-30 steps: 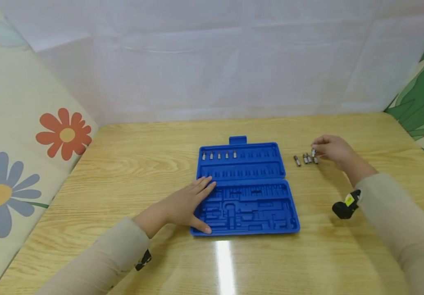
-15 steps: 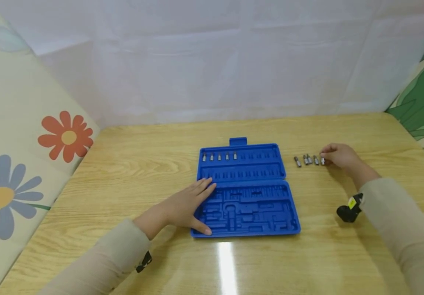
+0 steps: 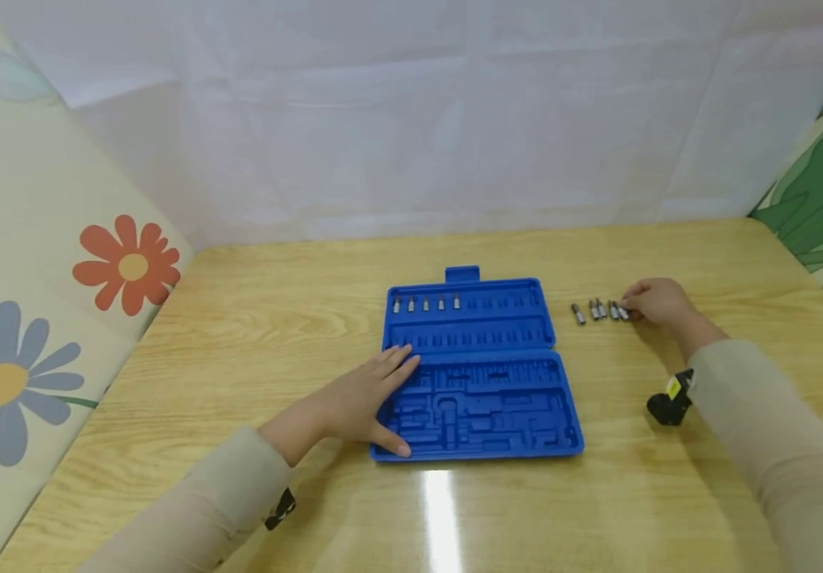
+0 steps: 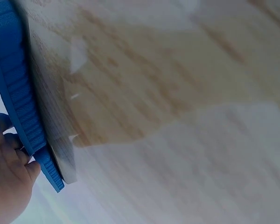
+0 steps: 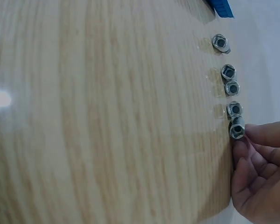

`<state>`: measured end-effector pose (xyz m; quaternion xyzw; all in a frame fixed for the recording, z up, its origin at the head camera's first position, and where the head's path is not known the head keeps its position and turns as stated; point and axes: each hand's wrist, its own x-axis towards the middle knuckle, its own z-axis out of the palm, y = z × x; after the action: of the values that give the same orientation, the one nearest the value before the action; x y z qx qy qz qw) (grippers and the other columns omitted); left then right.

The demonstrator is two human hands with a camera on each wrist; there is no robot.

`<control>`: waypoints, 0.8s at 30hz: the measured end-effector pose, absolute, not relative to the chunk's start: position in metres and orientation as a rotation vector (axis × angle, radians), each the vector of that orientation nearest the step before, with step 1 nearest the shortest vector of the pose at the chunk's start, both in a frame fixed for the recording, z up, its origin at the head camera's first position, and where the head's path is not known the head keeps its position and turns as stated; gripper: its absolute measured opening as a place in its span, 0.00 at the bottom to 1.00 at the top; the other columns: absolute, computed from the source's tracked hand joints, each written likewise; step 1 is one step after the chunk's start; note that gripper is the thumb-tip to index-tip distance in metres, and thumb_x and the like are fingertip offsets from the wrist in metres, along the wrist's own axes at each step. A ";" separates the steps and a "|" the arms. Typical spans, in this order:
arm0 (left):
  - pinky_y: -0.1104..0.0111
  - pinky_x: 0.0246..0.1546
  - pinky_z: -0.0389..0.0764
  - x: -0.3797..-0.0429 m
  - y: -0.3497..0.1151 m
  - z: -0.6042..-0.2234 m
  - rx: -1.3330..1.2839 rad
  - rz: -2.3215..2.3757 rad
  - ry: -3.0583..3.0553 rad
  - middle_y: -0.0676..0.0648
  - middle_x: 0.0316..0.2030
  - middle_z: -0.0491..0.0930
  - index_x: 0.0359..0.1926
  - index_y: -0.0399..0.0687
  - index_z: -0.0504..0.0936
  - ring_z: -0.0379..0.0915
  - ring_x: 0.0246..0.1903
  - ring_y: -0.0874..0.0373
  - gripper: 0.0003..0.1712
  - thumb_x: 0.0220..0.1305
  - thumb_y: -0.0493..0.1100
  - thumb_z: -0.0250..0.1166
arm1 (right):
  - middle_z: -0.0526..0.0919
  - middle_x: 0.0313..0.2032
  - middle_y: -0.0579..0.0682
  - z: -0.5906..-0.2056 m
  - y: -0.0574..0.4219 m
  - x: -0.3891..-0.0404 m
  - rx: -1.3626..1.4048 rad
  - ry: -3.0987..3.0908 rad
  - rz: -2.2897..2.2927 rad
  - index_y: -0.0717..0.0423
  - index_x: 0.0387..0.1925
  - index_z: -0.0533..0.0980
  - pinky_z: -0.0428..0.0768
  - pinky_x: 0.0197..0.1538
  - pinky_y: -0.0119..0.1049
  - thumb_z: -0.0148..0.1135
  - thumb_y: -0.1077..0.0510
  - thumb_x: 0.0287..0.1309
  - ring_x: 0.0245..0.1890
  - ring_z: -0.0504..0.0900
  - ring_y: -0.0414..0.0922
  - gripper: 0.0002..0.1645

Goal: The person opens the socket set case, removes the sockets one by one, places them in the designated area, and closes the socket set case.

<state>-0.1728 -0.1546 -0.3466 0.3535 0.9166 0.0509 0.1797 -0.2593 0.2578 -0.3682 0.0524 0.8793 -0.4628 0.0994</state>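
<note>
My left hand point(image 3: 354, 398) rests over the left side of an open blue plastic tool case point(image 3: 483, 457), fingers spread, thumb near the front corner. In the left wrist view its fingers point(image 4: 9, 158) touch the case's edge. My right hand point(image 3: 662, 304) pinches a small silver bit socket point(image 5: 237, 131) standing at the right end of a loose row. Beside it, almost touching, is another bit socket point(image 5: 234, 109). Further left come a close pair point(image 3: 598, 309) and a single bit socket point(image 3: 579, 314). Several similar bits point(image 3: 426, 304) sit in the lid's upper left slots.
The case's latch point(image 3: 462, 274) points toward the back of the wooden table point(image 3: 275, 302). Behind the table hangs a white sheet point(image 3: 354, 143). Moulded recesses fill the lower half of the case. A black wrist camera point(image 3: 669, 402) hangs under the right sleeve.
My right hand has moved slightly right and down, bringing the bit socket from above the row to its right end. It now leans closer to its neighbour. My left hand stays put.
</note>
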 end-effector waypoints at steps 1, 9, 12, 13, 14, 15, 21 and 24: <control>0.57 0.59 0.45 -0.173 -0.155 -0.346 1.002 0.146 2.591 0.42 0.65 0.35 0.66 0.43 0.40 0.28 0.63 0.48 0.65 0.34 0.76 0.54 | 0.71 0.19 0.41 -0.368 0.258 -0.259 0.162 2.608 -1.356 0.77 0.37 0.66 0.72 0.25 0.27 0.48 0.67 0.55 0.20 0.70 0.34 0.13; 0.57 0.59 0.45 -0.172 -0.154 -0.346 1.013 0.144 2.587 0.42 0.65 0.35 0.66 0.43 0.40 0.28 0.63 0.48 0.65 0.35 0.76 0.54 | 0.73 0.20 0.44 -0.368 0.258 -0.257 0.190 2.662 -1.284 0.74 0.36 0.68 0.71 0.27 0.29 0.50 0.65 0.53 0.21 0.69 0.36 0.12; 0.57 0.59 0.45 -0.172 -0.154 -0.347 1.022 0.142 2.586 0.42 0.65 0.35 0.66 0.43 0.40 0.28 0.63 0.48 0.65 0.35 0.76 0.54 | 0.73 0.19 0.43 -0.369 0.259 -0.256 0.176 2.683 -1.270 0.74 0.35 0.69 0.70 0.27 0.30 0.49 0.64 0.52 0.22 0.69 0.36 0.13; 0.57 0.59 0.45 -0.172 -0.154 -0.347 1.024 0.139 2.587 0.42 0.65 0.35 0.66 0.43 0.40 0.29 0.63 0.48 0.65 0.35 0.76 0.54 | 0.73 0.19 0.43 -0.369 0.259 -0.256 0.172 2.683 -1.277 0.74 0.35 0.69 0.70 0.28 0.30 0.48 0.64 0.52 0.22 0.70 0.37 0.13; 0.57 0.59 0.45 -0.172 -0.154 -0.347 1.025 0.138 2.587 0.41 0.65 0.35 0.66 0.43 0.40 0.29 0.63 0.48 0.65 0.35 0.76 0.54 | 0.73 0.19 0.43 -0.368 0.259 -0.255 0.167 2.687 -1.281 0.73 0.34 0.70 0.70 0.28 0.29 0.48 0.63 0.51 0.23 0.69 0.37 0.14; 0.57 0.59 0.45 -0.172 -0.154 -0.347 1.024 0.134 2.587 0.41 0.65 0.35 0.66 0.43 0.40 0.29 0.63 0.48 0.65 0.35 0.76 0.54 | 0.73 0.20 0.43 -0.368 0.259 -0.255 0.164 2.681 -1.296 0.74 0.34 0.70 0.70 0.28 0.30 0.47 0.63 0.51 0.23 0.69 0.37 0.14; 0.57 0.59 0.45 -0.172 -0.154 -0.346 1.020 0.125 2.587 0.41 0.65 0.35 0.66 0.42 0.40 0.29 0.63 0.47 0.65 0.36 0.76 0.54 | 0.74 0.29 0.53 -0.357 0.249 -0.252 0.125 2.641 -1.358 0.76 0.41 0.67 0.72 0.34 0.32 0.44 0.62 0.55 0.28 0.70 0.39 0.19; 0.57 0.59 0.45 -0.172 -0.154 -0.345 1.013 0.126 2.590 0.41 0.65 0.35 0.66 0.42 0.40 0.29 0.63 0.47 0.65 0.36 0.75 0.55 | 0.73 0.37 0.60 -0.348 0.237 -0.252 0.093 2.591 -1.374 0.76 0.47 0.64 0.73 0.39 0.36 0.42 0.59 0.60 0.31 0.72 0.42 0.22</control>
<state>-0.1725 -0.1541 -0.3449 0.3580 0.9155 0.0446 0.1780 -0.2515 0.2368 -0.3482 0.0314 0.8783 -0.4657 0.1035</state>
